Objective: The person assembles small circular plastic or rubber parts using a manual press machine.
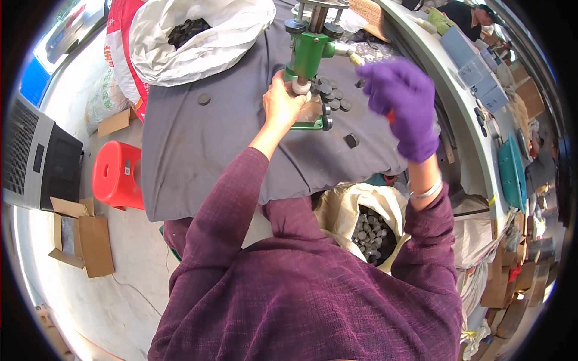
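A small green hand press [308,57] stands on the cloth-covered table, with a pale rounded tip [301,88] at the bottom of its ram. My bare left hand [283,103] is closed beside that tip, over the press base [310,125]; what its fingers hold is hidden. To the right, my right hand [402,105], in a purple glove, is raised with curled fingers. A bit of red shows at its palm, too little to name. Several dark round discs [337,95] lie beside the press, and another disc [352,141] lies nearer me.
A white sack [241,57] with dark pieces inside sits at the far left of the table. An open sack [337,207] of grey discs is by my lap. A red stool [114,174] and cardboard box [96,246] stand left. At far right, a person [466,18] is near blue boxes.
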Demonstrator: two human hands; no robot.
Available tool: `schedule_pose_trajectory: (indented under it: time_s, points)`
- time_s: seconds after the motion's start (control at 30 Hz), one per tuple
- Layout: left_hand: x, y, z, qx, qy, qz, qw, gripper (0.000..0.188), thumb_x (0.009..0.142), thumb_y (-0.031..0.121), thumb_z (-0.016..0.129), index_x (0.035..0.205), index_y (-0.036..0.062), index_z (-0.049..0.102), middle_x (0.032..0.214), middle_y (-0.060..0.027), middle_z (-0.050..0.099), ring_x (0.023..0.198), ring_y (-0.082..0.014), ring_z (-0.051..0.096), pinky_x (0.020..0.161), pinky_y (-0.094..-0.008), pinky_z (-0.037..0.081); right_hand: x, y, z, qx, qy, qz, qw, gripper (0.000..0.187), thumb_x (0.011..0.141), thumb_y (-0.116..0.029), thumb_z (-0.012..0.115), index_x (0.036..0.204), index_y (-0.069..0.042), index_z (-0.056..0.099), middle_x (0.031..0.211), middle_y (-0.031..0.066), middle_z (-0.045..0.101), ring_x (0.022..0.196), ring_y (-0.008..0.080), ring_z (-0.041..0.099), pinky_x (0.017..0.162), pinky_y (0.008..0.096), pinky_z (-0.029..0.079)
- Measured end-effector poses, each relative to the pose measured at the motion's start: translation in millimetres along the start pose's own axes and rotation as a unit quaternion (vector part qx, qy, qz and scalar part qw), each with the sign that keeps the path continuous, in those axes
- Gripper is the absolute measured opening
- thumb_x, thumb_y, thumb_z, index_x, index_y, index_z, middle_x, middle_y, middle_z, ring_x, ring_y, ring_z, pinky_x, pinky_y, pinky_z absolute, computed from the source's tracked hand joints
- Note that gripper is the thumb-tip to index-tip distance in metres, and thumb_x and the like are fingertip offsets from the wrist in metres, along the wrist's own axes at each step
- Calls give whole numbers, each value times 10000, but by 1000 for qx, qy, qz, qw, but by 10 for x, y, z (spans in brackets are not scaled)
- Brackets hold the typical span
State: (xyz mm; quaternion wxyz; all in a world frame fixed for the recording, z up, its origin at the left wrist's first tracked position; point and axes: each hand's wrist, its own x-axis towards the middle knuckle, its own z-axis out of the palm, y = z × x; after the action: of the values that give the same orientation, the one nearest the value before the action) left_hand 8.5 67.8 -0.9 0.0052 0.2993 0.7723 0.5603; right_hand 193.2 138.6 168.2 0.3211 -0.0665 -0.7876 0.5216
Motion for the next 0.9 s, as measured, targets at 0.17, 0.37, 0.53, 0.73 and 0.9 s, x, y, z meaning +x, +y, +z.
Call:
schedule_pose_trajectory:
  time_s: [0.17,0.37,0.53,0.73,0.9]
  points:
    - [-16,41,-166,-78,-33,47,995,774,657,136,784,1326,6,418,1135,-185,636,1114,-303,593,949,-380,463,-424,619,99,-111,14,-173,979,132,743,-15,717,874,-32,711,739,72,647,605,160,574,598,296,481]
    - [178,-799,-951,319,134,141,928,352,757,134,645,1103,78,616,1159,-92,604,1060,-313,546,864,-470,438,-295,208,37,28,-23,55,998,86,832,-41,651,890,-12,709,708,16,632,553,71,541,498,220,426]
    - [184,-1161,-1358,444,92,66,889,324,811,167,607,1128,101,611,1116,-107,604,1032,-304,533,838,-506,411,189,-254,-89,-8,-24,48,999,184,876,-153,590,928,-8,692,699,30,613,532,62,521,489,203,404]
    - [209,-1173,-1357,429,20,113,896,387,794,137,646,1172,81,585,963,-140,647,949,-322,575,808,-445,457,699,-370,-202,92,-23,-18,995,303,898,-155,548,1096,68,604,879,74,679,564,89,526,552,225,449]
    - [57,-417,-846,105,-6,124,987,644,680,110,763,1266,41,505,984,-153,662,928,-321,617,834,-408,496,756,-347,-254,106,-7,5,994,274,926,-141,497,1072,57,617,814,88,651,541,100,503,610,282,482]
